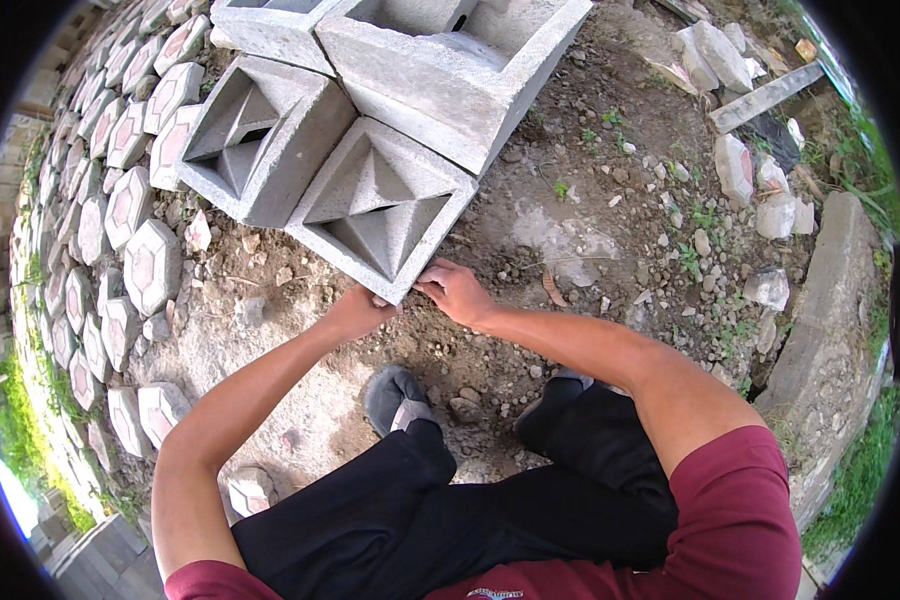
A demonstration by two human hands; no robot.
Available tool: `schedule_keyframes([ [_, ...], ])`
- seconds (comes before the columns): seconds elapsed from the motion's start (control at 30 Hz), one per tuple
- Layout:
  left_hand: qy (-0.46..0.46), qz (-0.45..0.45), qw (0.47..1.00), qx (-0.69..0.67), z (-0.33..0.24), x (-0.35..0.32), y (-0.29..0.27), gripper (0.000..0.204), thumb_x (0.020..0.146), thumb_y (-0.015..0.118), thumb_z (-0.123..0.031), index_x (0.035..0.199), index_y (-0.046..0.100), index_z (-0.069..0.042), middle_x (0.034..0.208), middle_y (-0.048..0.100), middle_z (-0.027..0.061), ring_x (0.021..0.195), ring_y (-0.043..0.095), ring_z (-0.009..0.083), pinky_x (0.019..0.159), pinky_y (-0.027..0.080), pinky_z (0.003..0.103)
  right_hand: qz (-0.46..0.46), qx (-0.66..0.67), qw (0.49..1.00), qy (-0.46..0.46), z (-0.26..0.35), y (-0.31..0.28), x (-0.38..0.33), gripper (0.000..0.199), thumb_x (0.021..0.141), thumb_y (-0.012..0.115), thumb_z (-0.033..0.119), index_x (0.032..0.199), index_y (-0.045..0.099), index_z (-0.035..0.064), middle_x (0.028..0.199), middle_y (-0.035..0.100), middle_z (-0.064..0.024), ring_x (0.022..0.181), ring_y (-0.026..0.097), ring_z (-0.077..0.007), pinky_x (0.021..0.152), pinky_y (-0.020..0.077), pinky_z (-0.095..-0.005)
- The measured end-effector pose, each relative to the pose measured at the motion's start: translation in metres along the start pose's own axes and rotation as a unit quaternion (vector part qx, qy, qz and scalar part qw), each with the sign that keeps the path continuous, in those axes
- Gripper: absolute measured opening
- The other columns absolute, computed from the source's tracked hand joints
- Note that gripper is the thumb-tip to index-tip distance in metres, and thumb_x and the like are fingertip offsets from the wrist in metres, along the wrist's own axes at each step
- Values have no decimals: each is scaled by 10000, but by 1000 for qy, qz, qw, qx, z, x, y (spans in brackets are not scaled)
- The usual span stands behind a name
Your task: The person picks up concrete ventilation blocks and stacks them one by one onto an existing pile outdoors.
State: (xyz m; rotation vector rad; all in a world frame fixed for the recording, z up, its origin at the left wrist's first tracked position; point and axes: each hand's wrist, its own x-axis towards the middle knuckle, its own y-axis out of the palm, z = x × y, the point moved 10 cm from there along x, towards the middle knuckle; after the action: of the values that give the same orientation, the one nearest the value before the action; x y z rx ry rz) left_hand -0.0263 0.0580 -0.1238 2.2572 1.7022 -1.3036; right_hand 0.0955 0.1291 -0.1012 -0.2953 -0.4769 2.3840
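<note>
A grey concrete vent block (430, 217) with pyramid-shaped facets inside its square frame sits tilted, one corner toward me. My left hand (362, 313) is closed at the left side of that corner, its fingertips partly hidden by the block's edge. On the corner's other side my right hand (457, 292) grips the lower edge, fingers curled against it. A second vent block (300, 160) of the same kind touches it on the left. Behind both stand larger concrete blocks, one hollow box-shaped block (420, 100) and another block (270, 35) beside it.
Rows of hexagonal paving stones (152, 267) are piled along the left. Rubble and broken concrete pieces (767, 288) lie on the soil at the right, near a long concrete kerb (820, 300). A narrow slab (767, 97) rests at the upper right. My shoes (395, 397) are just below the block.
</note>
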Motion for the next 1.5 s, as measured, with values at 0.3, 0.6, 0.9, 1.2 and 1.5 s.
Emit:
schedule_keyframes([
  [0.3, -9, 11, 999, 45, -27, -26, 12, 693, 831, 448, -633, 1105, 599, -14, 953, 646, 216, 812, 645, 312, 798, 508, 438, -30, 49, 996, 75, -29, -17, -21, 166, 807, 651, 84, 947, 649, -6, 937, 633, -147, 795, 633, -272, 715, 505, -342],
  [0.6, -78, 36, 960, -265, -7, -21, -5, 796, 891, 228, -666, 1067, 575, 28, 945, 657, 138, 773, 615, 197, 604, 529, 324, -15, 289, 935, 206, -16, -33, -25, 432, 905, 563, 397, 805, 570, -23, 767, 605, -91, 597, 554, -88, 532, 453, -237],
  [0.9, -52, 62, 976, -200, -24, -25, -17, 888, 859, 225, -714, 996, 602, 77, 952, 639, 177, 749, 599, 210, 583, 547, 343, -10, 292, 937, 191, 6, -46, 4, 473, 874, 572, 483, 712, 554, 39, 608, 539, -15, 496, 512, -78, 448, 409, -231],
  [1.2, -176, -24, 909, -378, -12, -45, -37, 828, 911, 223, -630, 1382, 251, 50, 1292, 438, 288, 1154, 499, 354, 850, 516, 453, -20, 260, 926, 272, -6, -73, 7, 541, 864, 579, 492, 978, 536, -35, 814, 597, -99, 581, 579, -127, 478, 476, -261],
  [1.5, -154, -70, 771, -613, -41, -35, -49, 557, 990, 115, -402, 1408, 126, -34, 1391, 267, 277, 1268, 349, 424, 1003, 382, 573, -14, 349, 882, 316, -4, -70, 22, 415, 892, 575, 409, 883, 524, -3, 1074, 517, -166, 1105, 511, -278, 1023, 385, -455],
])
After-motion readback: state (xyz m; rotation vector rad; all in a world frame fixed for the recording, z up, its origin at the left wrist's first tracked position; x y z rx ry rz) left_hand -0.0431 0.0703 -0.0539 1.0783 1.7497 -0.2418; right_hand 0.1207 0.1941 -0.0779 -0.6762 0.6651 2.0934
